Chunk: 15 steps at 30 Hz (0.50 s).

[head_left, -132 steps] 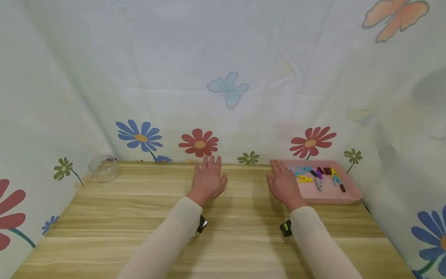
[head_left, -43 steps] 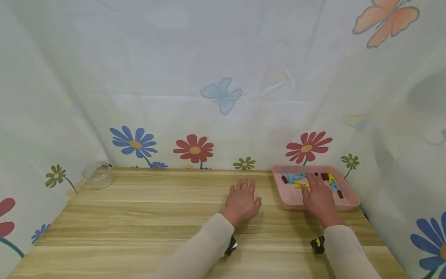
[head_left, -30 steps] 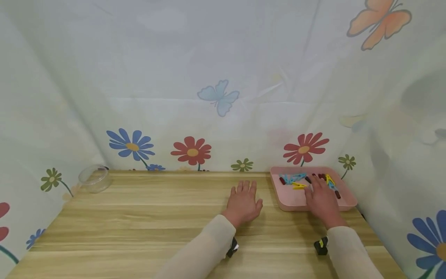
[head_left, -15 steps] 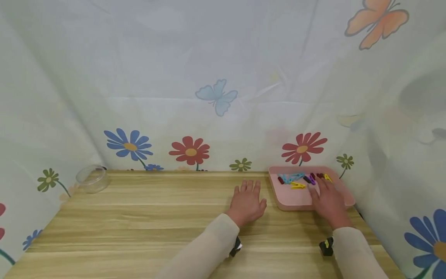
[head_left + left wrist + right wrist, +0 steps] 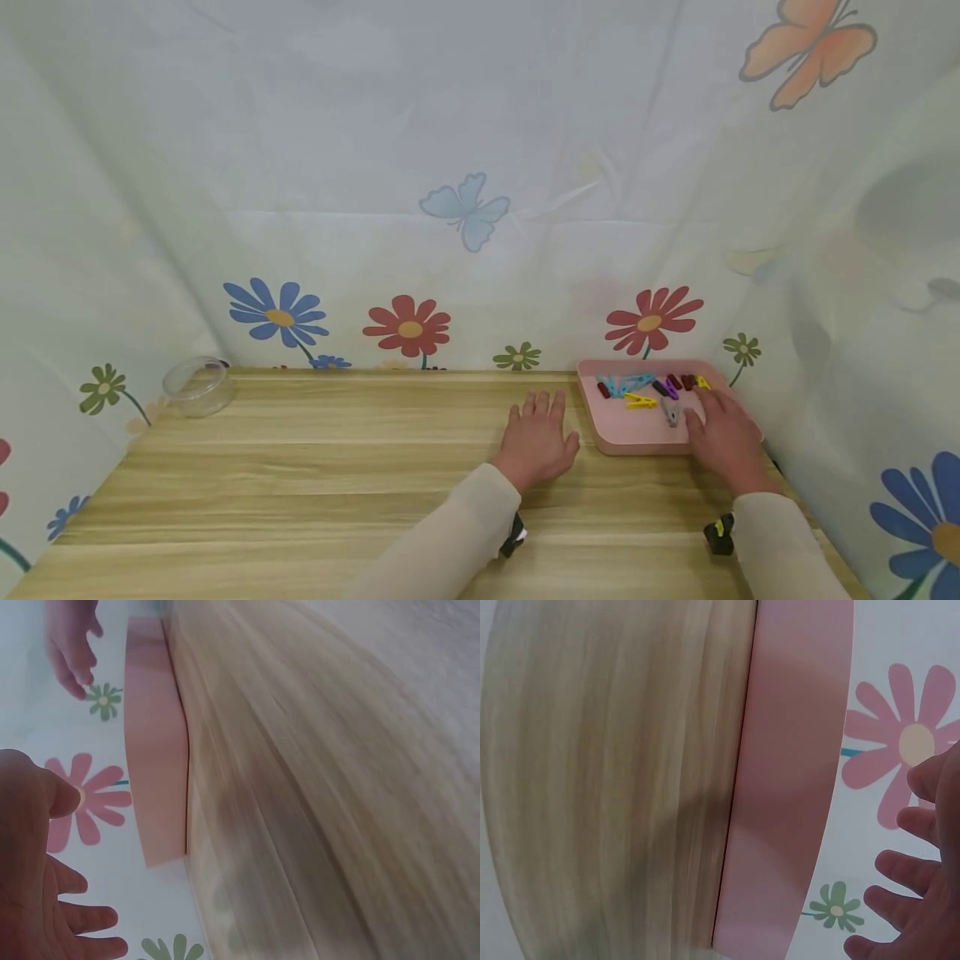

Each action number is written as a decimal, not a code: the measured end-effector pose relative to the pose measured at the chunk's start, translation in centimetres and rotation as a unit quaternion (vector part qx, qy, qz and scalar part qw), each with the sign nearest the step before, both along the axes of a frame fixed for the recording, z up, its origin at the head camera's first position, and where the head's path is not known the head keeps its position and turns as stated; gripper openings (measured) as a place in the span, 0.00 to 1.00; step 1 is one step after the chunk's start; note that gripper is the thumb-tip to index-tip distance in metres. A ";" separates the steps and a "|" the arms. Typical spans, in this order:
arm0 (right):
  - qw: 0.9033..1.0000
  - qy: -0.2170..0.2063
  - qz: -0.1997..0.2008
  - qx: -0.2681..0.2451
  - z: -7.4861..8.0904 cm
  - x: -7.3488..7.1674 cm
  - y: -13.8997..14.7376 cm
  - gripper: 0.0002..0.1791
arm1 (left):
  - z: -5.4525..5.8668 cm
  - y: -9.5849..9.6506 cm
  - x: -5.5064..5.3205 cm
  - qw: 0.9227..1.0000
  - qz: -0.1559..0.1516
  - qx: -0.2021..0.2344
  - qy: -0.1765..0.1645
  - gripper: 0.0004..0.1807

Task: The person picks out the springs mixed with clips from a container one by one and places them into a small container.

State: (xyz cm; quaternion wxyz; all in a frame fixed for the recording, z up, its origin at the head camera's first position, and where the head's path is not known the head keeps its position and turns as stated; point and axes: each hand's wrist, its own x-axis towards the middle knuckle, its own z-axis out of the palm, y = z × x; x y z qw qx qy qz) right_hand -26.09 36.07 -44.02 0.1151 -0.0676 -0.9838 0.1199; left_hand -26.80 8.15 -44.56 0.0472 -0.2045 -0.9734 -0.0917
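Note:
A shallow pink tray [image 5: 626,433] stands on the table at the back right. In it lie several small clothespins, among them a yellow clothespin [image 5: 640,402], a grey clothespin [image 5: 670,413] and a light blue clothespin [image 5: 637,382]. Dark red pieces lie among them. My right hand [image 5: 726,437] hovers over the tray's right part, fingers spread and holding nothing; it hides part of the contents. Left of the tray, over the table, is my left hand [image 5: 536,446], its fingers spread apart and no object in it. Both wrist views show the tray's outer wall [image 5: 156,742] beyond the fingers.
A clear round plastic container [image 5: 199,392] stands at the table's far left corner. Cloth printed with flowers and butterflies hangs behind the wooden table [image 5: 300,483] and along both sides.
Both hands have shifted right; the right hand has crossed from the tray's left side to its right part. The grey clothespin, hidden at times, shows again. The head view has tilted slightly.

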 end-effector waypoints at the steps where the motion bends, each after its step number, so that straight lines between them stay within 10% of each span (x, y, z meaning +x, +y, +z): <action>1: 1.000 0.003 -0.003 0.003 -0.1 0.0 0.1 0.31 | -0.1 0.1 0.0 1.000 0.000 0.000 0.000 0.35; 15: 1.000 -0.008 -0.024 -0.014 -0.4 -0.1 2.4 0.30 | -0.1 1.7 -0.2 1.000 0.004 -0.006 -0.008 0.36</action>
